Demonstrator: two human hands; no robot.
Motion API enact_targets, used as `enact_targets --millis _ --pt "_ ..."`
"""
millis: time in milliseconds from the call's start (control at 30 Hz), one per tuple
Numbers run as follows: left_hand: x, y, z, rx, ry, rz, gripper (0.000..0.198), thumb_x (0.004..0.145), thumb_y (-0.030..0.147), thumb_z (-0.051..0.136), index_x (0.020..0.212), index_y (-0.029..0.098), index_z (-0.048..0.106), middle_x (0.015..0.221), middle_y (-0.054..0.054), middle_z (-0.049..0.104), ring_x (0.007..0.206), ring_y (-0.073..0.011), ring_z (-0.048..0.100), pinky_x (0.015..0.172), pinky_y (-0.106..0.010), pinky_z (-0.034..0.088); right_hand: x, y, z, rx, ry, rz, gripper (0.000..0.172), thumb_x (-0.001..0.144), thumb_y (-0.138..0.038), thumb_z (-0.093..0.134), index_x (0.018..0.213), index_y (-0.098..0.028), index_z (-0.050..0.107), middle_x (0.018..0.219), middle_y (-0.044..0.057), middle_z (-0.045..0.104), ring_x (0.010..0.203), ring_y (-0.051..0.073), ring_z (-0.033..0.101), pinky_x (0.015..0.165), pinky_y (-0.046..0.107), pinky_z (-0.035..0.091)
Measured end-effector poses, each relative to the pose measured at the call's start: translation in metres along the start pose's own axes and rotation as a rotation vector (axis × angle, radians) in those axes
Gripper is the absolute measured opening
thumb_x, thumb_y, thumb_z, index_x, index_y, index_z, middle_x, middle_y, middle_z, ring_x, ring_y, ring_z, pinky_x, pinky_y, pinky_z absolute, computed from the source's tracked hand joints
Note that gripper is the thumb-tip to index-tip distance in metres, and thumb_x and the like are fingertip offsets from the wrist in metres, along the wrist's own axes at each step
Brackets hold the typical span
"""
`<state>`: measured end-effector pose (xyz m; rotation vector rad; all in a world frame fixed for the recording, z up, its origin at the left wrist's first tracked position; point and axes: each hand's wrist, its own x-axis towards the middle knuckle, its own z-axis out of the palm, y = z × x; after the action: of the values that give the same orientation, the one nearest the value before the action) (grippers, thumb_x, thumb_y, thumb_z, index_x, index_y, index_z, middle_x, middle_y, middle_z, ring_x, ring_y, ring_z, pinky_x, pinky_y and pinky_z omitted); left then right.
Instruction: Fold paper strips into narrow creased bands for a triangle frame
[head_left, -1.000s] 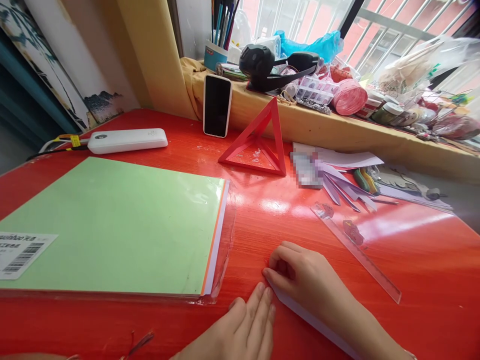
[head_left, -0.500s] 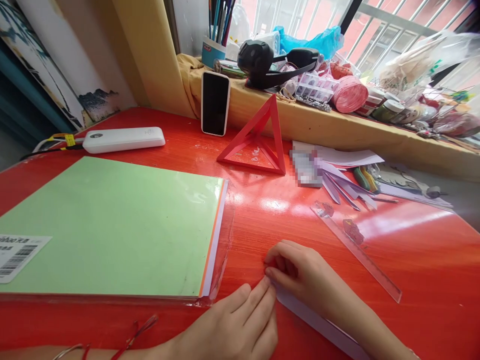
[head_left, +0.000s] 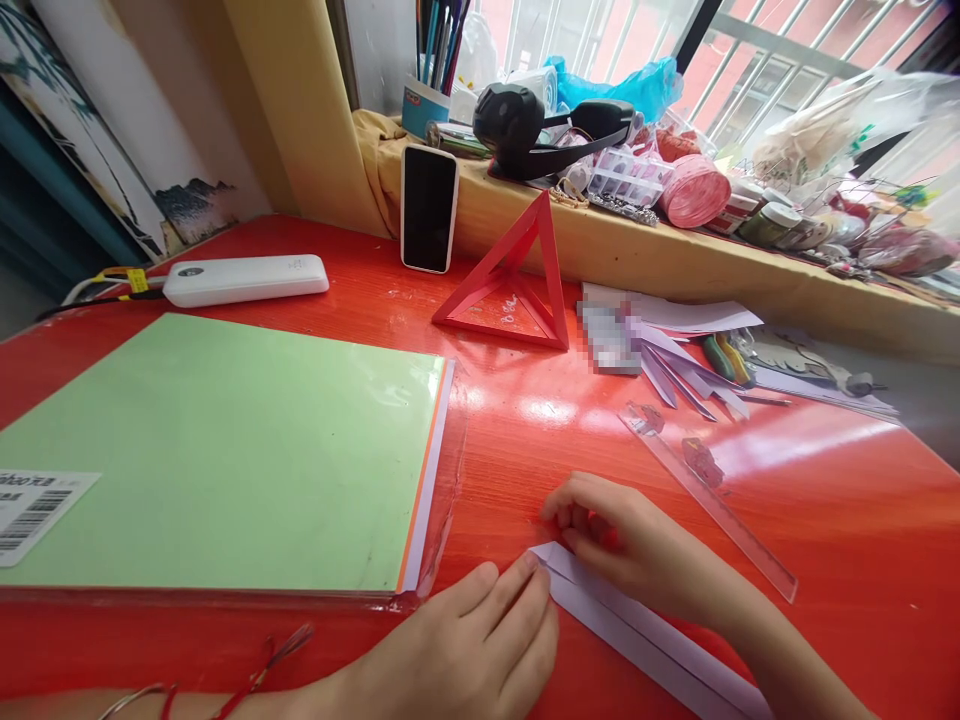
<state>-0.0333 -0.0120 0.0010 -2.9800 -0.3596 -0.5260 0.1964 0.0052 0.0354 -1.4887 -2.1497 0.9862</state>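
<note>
A folded lilac paper strip (head_left: 637, 632) lies slantwise on the red table, its pointed far end near the middle and its near end running out of view. My left hand (head_left: 491, 635) rests with outstretched fingers, the fingertips pressing on the tip of the strip. Just above that end hovers my right hand (head_left: 626, 535), fingers loosely curled with a gap between thumb and forefinger and nothing seen in them. Part of the strip's far edge is hidden behind the right hand and forearm. A clear ruler (head_left: 720, 510) lies to the right.
Left is a pack of coloured paper (head_left: 247, 460), green on top. Behind stand a red triangular paper frame (head_left: 556, 270) and a phone (head_left: 430, 210); a white power bank (head_left: 244, 280) lies back left. Lilac scraps (head_left: 682, 370) lie back right, below a cluttered sill (head_left: 510, 180).
My right hand has come off the strip's tip, moving slightly right and opening a little. More of the strip and its fold line now show. The left hand stays almost in place.
</note>
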Motion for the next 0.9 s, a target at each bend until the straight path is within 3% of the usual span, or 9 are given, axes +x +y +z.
enact_targets --millis 100,200,433,600,900 --pt "-0.001 0.001 0.003 0.003 0.041 -0.032 0.039 0.100 0.022 0.037 0.132 0.010 0.056 0.129 -0.012 0.064 0.122 -0.0247 0.056 0.096 -0.036 0.045 -0.002 0.000 -0.009 0.078 -0.124 -0.021 0.024 0.086 -0.007 0.054 0.100 -0.021 0.068 0.091 0.002 0.065 0.074 0.012 0.062 0.066 0.023 0.053" --pt "0.001 0.001 0.003 -0.001 0.075 -0.056 0.038 0.101 0.019 0.037 0.130 0.010 0.059 0.127 -0.012 0.065 0.119 -0.0249 0.058 0.097 -0.036 0.045 -0.004 0.000 -0.012 0.079 -0.162 -0.024 0.023 0.090 -0.013 0.057 0.107 -0.023 0.070 0.093 0.002 0.065 0.077 0.012 0.064 0.069 0.024 0.055" --pt "0.002 -0.002 -0.005 -0.008 0.071 -0.054 0.037 0.098 0.015 0.038 0.123 0.009 0.065 0.125 -0.013 0.066 0.116 -0.0249 0.059 0.098 -0.035 0.045 -0.007 0.003 0.008 -0.136 -0.037 -0.120 0.016 0.092 -0.016 0.060 0.104 -0.021 0.069 0.088 0.001 0.063 0.074 0.013 0.064 0.067 0.024 0.052" --pt "0.004 -0.005 -0.005 -0.003 0.063 -0.022 0.036 0.097 0.016 0.041 0.122 0.008 0.065 0.127 -0.016 0.065 0.116 -0.0261 0.059 0.097 -0.036 0.046 -0.009 0.004 0.015 -0.164 0.055 -0.171 0.014 0.091 -0.012 0.056 0.091 -0.019 0.067 0.081 0.001 0.061 0.068 0.012 0.060 0.061 0.022 0.048" --pt "0.004 -0.005 -0.007 0.005 0.044 -0.127 0.037 0.102 0.022 0.038 0.126 0.011 0.063 0.132 -0.012 0.063 0.123 -0.0253 0.056 0.101 -0.035 0.042 -0.004 0.003 0.017 -0.011 0.091 -0.037 0.014 0.084 -0.008 0.056 0.077 -0.019 0.061 0.074 -0.001 0.058 0.062 0.011 0.055 0.056 0.020 0.044"
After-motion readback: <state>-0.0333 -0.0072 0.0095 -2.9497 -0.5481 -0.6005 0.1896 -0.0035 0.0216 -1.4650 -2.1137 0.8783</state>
